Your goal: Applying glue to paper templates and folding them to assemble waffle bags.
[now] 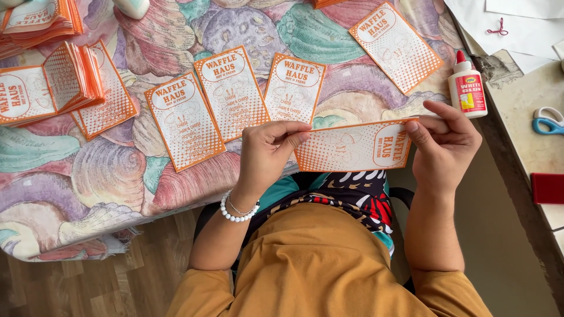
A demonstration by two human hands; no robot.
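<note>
Above lap | left hand grip, right hand grip pinch orange card ends

We note orange-white dotted card; tablecloth w/ pastel shell print; glue bottle white, red cap; scissors blue.

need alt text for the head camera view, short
Both hands, left hand and right hand, hold an orange-and-white printed card sideways by its ends. More such cards lie on a shell-patterned tablecloth, a glue bottle to the right.
</note>
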